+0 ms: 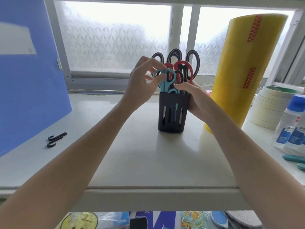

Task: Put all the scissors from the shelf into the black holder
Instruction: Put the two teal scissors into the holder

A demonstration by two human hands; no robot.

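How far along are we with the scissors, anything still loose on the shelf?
Mostly done: black- and red-handled scissors already stand in the black holder. In hand: the left hand pinches a teal pair at its handles, lowering it in, while the right hand steadies the holder. Possibly left: teal handles at the shelf's right edge, cut off by the frame.

We find almost no legible text. The blue folder (24, 80) carries a small label strip on its spine edge, lettering too blurred to read. The glue bottles (290, 128) bear blue labels with print we cannot make out. The yellow tape roll (247, 71) shows red patterned strips, no readable characters. Below the shelf (148, 162), large white letter shapes on blue packaging (163, 219), partly cut off.
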